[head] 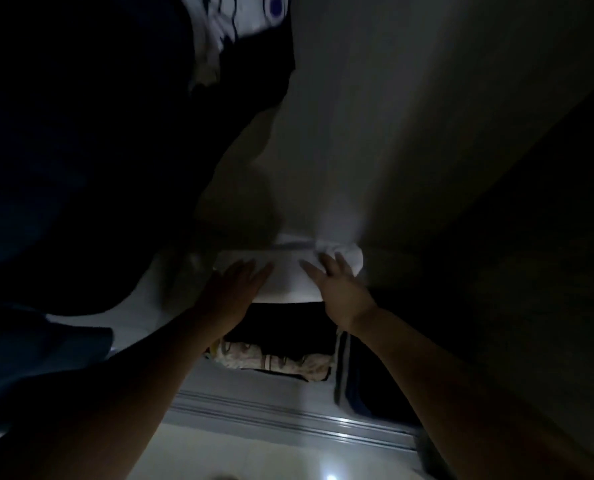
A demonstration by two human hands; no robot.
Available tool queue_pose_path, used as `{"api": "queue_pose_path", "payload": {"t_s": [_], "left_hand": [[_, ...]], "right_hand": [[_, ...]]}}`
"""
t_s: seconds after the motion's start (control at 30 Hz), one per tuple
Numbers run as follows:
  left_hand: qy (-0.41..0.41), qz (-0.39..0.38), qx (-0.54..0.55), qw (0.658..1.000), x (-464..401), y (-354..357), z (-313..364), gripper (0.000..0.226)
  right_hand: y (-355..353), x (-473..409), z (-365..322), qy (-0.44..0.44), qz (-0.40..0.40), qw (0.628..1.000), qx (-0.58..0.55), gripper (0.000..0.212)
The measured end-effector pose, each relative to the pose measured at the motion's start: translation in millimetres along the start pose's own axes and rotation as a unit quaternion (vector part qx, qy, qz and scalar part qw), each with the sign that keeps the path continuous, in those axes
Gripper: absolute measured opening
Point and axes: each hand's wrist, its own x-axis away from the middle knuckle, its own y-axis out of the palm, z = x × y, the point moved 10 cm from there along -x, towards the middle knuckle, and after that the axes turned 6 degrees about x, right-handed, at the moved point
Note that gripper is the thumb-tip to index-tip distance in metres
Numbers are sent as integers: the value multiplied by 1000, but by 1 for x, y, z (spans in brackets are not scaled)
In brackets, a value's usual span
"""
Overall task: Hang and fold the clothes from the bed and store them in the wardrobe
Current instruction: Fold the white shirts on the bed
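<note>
Dim wardrobe (pixel 427 133) space is surrounding your hands, lit only faintly from behind you. Your right hand (pixel 340 285) is lying with fingers spread and straight on the right end of a white folded cloth (pixel 288 275), gripping nothing; its fingertips are reaching a bunched white lump at the cloth's far right corner. Your left hand (pixel 231 292) is lying flat and open too, fingers together, on the cloth's left end. So neither grip is closed: both palms are only pressing.

That cloth is sitting on top of a stack (pixel 281 344) of folded clothes, a dark layer directly under it and a patterned one lower down. Its long axis is running left to right, across your reach, with a hand at each end, and it is lying straight ahead of both wrists. Your right hand is sitting slightly deeper in, nearer the loose lump, so any tucking of that corner probably belongs to it while the left steadies.

Dark hanging garments (pixel 98 150) are crowding the left side just beside your left forearm. Below the stack, a sliding-door track (pixel 271 414) is crossing the view above pale floor (pixel 254 455).
</note>
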Motion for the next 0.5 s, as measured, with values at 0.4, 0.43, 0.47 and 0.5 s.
{"api": "queue_pose_path", "payload": {"t_s": [0.4, 0.43, 0.47, 0.5], "left_hand": [[17, -133, -4, 991, 8, 199, -25, 114], [13, -133, -5, 991, 6, 203, -26, 115], [11, -126, -9, 992, 3, 206, -26, 116], [8, -123, -15, 992, 0, 210, -26, 117]], "right_hand": [[198, -6, -6, 4, 50, 999, -17, 76], [202, -11, -5, 6, 54, 998, -11, 72], [204, -16, -4, 8, 60, 998, -5, 68], [207, -21, -3, 12, 61, 998, -1, 66]]}}
